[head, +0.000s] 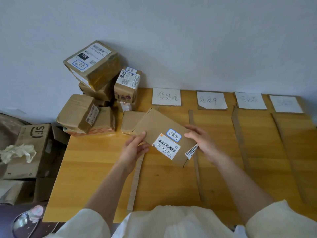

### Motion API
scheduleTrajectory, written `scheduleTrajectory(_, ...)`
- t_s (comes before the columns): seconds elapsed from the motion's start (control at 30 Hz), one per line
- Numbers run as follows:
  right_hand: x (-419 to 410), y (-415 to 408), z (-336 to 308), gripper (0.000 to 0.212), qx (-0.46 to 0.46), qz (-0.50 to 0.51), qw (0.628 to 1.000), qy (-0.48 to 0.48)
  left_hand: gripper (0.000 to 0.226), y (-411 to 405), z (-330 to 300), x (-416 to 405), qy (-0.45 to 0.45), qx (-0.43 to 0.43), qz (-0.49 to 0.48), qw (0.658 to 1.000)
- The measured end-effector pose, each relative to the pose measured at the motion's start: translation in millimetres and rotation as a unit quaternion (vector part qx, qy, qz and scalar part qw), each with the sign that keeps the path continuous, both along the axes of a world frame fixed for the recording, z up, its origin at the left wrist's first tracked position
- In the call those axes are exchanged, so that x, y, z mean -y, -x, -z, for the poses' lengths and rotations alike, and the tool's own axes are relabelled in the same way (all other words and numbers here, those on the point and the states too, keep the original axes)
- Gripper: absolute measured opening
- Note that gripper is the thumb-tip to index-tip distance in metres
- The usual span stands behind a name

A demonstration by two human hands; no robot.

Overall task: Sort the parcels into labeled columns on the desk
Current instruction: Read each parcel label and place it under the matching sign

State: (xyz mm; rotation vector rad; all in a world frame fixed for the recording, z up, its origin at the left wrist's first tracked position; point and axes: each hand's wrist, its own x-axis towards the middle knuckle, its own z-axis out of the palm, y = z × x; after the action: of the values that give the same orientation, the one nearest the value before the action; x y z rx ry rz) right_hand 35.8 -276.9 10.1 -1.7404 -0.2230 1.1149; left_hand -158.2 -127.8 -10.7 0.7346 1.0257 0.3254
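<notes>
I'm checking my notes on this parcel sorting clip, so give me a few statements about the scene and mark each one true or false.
1. Both hands hold the flat parcel. True: the left hand and the right hand grip its opposite edges.
2. The held parcel carries a blue-outlined sticker. True.
3. Six paper column labels lie along the desk's far edge. False: four, the leftmost.
4. The unsorted parcels are stacked on the desk's right. False: they stand at the left, against the wall.
5. Cardboard strips separate the columns. True.
</notes>
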Motion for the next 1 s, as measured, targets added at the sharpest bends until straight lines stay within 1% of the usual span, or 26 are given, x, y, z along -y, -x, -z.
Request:
scheduleTrajectory(0.07,6,-3,5,0.032,-0.032,0.074,0.996,-0.021,0.021,-9,1,6,0.012,0.004,-0.007,1.000)
scheduleTrajectory(0.13,11,-3,8,0.021,-0.096,0.133,0.986,-0.039,0.018,-18,0,12,0.021,0.010,-0.019,1.000)
scheduleTrajectory(0.17,14,-3,10,0.018,-0.131,0.148,0.979,-0.046,0.018,-22,0,15,0.028,0.014,-0.028,0.999)
scheduleTrajectory(0.2,18,-2,12,0.020,-0.163,0.158,0.972,-0.054,0.021,-26,0,18,0.035,0.018,-0.037,0.999)
scheduleTrajectory(0.27,24,1,17,0.028,-0.213,0.172,0.959,-0.071,0.038,-34,-1,25,0.055,0.029,-0.058,0.996)
scheduleTrajectory(0.33,29,4,22,0.033,-0.238,0.189,0.949,-0.088,0.053,-41,-2,32,0.070,0.031,-0.070,0.995)
scheduleTrajectory(0.43,32,5,24,0.030,-0.241,0.214,0.942,-0.094,0.052,-50,-4,43,0.076,0.030,-0.061,0.995)
scheduleTrajectory(0.5,34,3,25,0.032,-0.239,0.222,0.941,-0.092,0.050,-55,-3,49,0.077,0.031,-0.058,0.995)
scheduleTrajectory(0.57,37,-1,25,0.034,-0.241,0.231,0.938,-0.093,0.052,-60,-3,53,0.083,0.030,-0.060,0.994)
scheduleTrajectory(0.67,41,-3,25,0.029,-0.242,0.247,0.933,-0.095,0.055,-66,0,58,0.093,0.025,-0.063,0.993)
scheduleTrajectory(0.73,44,-5,25,0.026,-0.240,0.247,0.934,-0.096,0.053,-73,0,65,0.084,0.020,-0.044,0.995)
scheduleTrajectory(0.8,47,-7,26,0.027,-0.240,0.248,0.933,-0.099,0.048,-82,-1,74,0.075,0.017,-0.019,0.997)
scheduleTrajectory(0.9,56,-14,26,0.021,-0.248,0.271,0.923,-0.117,0.028,-97,-2,90,0.070,0.012,0.011,0.997)
scheduleTrajectory(0.93,60,-17,25,0.019,-0.251,0.283,0.917,-0.124,0.025,-102,-2,95,0.064,0.008,0.026,0.998)
scheduleTrajectory(1.0,71,-30,24,0.016,-0.251,0.316,0.905,-0.134,0.033,-111,-1,104,0.038,-0.007,0.060,0.997)
